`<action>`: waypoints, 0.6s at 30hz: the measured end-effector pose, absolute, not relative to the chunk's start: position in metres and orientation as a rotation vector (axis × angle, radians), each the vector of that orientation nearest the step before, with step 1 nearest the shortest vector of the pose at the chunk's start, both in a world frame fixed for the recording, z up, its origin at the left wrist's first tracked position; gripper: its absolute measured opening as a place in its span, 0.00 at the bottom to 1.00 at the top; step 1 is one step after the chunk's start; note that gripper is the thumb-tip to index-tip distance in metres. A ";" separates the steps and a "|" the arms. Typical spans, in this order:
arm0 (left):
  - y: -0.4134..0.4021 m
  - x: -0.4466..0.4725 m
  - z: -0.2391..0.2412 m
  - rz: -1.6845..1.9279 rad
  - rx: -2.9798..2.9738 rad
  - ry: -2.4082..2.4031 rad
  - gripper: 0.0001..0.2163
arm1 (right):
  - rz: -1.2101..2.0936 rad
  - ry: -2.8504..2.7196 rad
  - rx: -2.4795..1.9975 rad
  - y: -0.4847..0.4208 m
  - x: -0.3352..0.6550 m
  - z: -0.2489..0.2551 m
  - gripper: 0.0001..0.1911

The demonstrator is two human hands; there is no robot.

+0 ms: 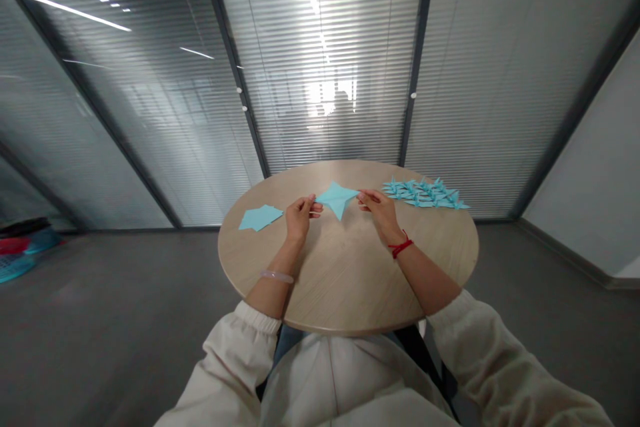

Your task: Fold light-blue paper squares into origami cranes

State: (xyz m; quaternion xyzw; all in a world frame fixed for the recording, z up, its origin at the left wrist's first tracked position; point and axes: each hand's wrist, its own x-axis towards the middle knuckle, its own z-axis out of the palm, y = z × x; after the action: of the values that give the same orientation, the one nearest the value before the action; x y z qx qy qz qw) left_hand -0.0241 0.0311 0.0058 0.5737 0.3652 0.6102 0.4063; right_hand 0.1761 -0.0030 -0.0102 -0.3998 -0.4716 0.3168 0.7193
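Observation:
A light blue folded paper piece [337, 198], star-like with pointed flaps, hangs just above the round wooden table [350, 280]. My left hand [300, 215] pinches its left tip with fingers closed. My right hand [379, 209] pinches its right tip the same way. A pale bracelet sits on my left wrist and a red cord on my right wrist. Both sleeves are cream coloured.
A small stack of flat blue paper sheets [260, 217] lies at the table's left. Several finished blue paper cranes [425, 193] lie in a cluster at the back right. Glass walls with blinds stand behind. Coloured baskets [20, 253] sit on the grey floor far left.

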 end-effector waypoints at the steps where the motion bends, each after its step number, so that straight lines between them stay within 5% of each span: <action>1: 0.031 -0.024 0.006 1.537 1.450 0.921 0.19 | 0.699 -1.053 -0.886 -0.003 0.176 -0.010 0.17; 18: 0.030 -0.024 0.005 1.531 1.529 0.974 0.22 | 0.582 -1.092 -0.892 -0.005 0.175 -0.009 0.15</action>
State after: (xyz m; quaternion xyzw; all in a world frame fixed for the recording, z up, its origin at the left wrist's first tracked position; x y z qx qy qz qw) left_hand -0.0242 0.0298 0.0052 0.5974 0.3805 0.5981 0.3748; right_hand 0.1754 -0.0046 -0.0089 -0.4040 -0.4945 0.2636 0.7230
